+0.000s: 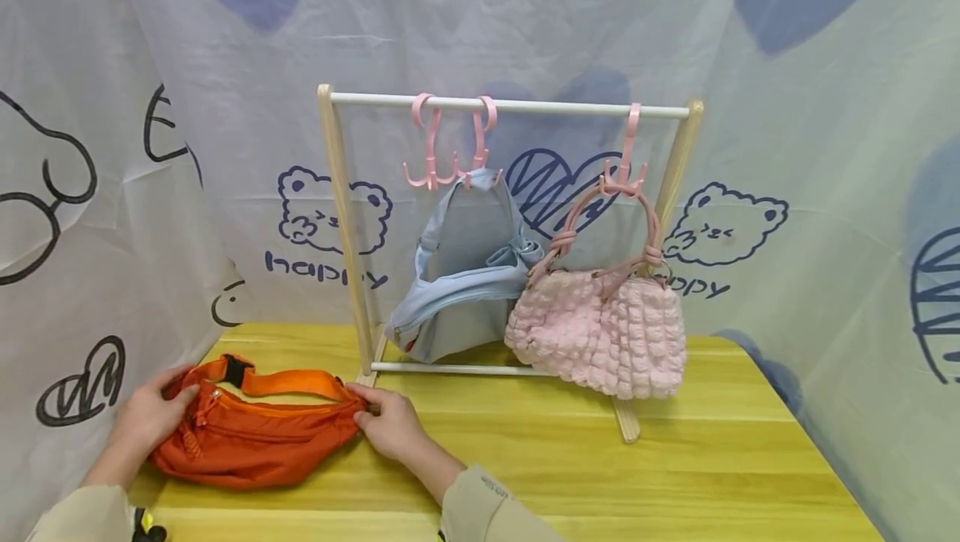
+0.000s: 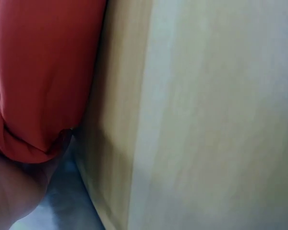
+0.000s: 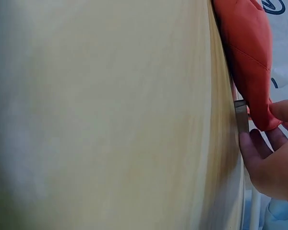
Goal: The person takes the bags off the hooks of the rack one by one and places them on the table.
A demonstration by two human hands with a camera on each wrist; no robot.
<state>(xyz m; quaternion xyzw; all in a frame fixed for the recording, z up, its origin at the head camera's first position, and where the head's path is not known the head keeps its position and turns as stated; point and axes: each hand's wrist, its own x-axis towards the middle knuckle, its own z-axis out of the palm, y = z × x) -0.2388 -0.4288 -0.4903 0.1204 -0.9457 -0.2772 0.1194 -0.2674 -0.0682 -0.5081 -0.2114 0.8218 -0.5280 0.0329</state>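
Observation:
An orange-red waist bag (image 1: 262, 440) lies on the left part of the wooden table, its orange strap (image 1: 292, 383) and black buckle (image 1: 236, 370) looped behind it. At its left end my left hand (image 1: 153, 413) grips the fabric, thumb on top. My right hand (image 1: 393, 424) pinches the bag's right tip between thumb and fingers. In the right wrist view that pinched tip (image 3: 268, 117) shows clearly. The left wrist view has the bag's red side (image 2: 45, 81) above part of the left hand (image 2: 14, 191), whose fingertips are mostly hidden.
Behind stands a rack with a white top rail (image 1: 555, 107) and pink hooks (image 1: 431, 158). A light blue bag (image 1: 465, 296) and a pink puffy handbag (image 1: 600, 325) hang from it. The rack's wooden foot (image 1: 627, 421) sits on the table (image 1: 525, 459). Printed cloth (image 1: 480, 17) surrounds the table.

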